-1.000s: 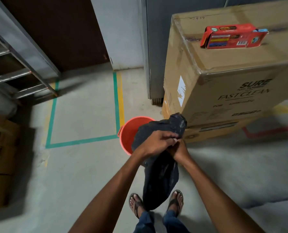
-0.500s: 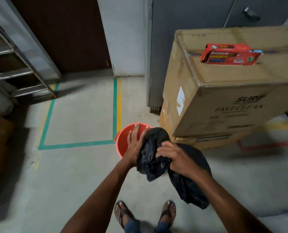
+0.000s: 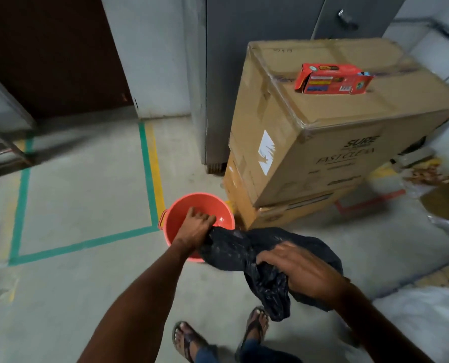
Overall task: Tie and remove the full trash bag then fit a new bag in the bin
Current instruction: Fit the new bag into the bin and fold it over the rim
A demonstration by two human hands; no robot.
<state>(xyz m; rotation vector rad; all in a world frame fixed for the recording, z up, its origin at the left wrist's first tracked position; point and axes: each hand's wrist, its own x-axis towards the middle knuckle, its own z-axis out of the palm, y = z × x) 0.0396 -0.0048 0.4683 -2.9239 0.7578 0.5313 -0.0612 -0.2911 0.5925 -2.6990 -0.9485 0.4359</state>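
Observation:
A small orange bin (image 3: 177,208) stands on the concrete floor just ahead of my feet, its inside bare. A crumpled black trash bag (image 3: 233,248) stretches between my two hands, right of the bin and partly over its near rim. My left hand (image 3: 195,227) grips the bag's left edge above the bin's mouth. My right hand (image 3: 300,271) grips the bag's other side, lower and to the right, with loose plastic hanging below it.
Two stacked cardboard boxes (image 3: 330,142) sit right behind the bin, a red carton (image 3: 332,79) on top. A grey metal cabinet (image 3: 257,35) stands behind. Green floor tape (image 3: 147,174) marks a square to the left. Bags and a box (image 3: 443,203) lie far right.
My left hand went from lying flat against the bag to gripping its edge over the bin. My right hand pulled the bag's other side down and rightward, spreading it.

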